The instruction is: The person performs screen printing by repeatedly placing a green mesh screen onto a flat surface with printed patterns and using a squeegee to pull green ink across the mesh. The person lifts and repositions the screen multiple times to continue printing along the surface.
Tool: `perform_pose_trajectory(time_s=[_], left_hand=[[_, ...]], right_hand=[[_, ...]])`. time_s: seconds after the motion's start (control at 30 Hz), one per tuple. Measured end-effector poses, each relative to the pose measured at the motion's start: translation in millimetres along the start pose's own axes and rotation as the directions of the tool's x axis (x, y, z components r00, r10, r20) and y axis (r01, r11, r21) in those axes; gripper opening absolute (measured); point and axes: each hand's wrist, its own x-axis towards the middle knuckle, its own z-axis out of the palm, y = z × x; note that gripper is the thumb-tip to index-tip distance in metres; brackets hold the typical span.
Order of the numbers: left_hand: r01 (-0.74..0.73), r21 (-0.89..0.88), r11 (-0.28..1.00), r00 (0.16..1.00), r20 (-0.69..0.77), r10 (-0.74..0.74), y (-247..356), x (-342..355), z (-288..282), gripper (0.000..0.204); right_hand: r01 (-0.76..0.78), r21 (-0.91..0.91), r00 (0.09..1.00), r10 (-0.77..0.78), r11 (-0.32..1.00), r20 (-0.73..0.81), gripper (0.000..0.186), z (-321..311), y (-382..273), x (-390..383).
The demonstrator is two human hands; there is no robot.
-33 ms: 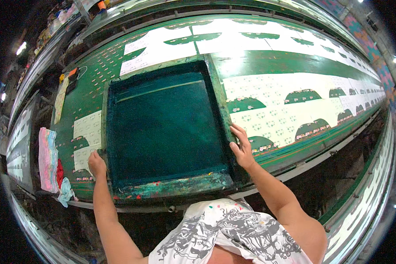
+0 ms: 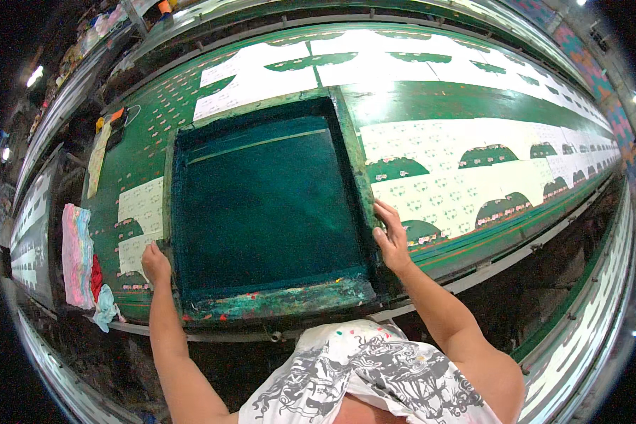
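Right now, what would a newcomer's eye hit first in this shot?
The big dark-green printing screen in its paint-smeared frame, lying flat on the long green table at centre. The left hand grips its left edge and the right hand its right edge. To the right, rows of white cloth panels with green arch prints run along the table; a pink rag pile sits at the far left.
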Motion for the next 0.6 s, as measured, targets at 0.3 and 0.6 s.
perform_pose_trajectory(time_s=[0.3,0.6], left_hand=[[0.105,-0.097,0.990,0.986,0.142,-0.091,-6.7,3.3,17.1,0.070],[0.164,-0.193,0.967,0.947,0.305,-0.100,-52.1,28.3,54.8,0.076]], right_hand=[[-0.238,0.529,0.906,0.382,0.814,-0.181,0.054,-2.7,18.8,-3.4],[-0.336,0.586,0.901,0.433,0.737,-0.028,0.070,-10.1,-43.3,12.7]])
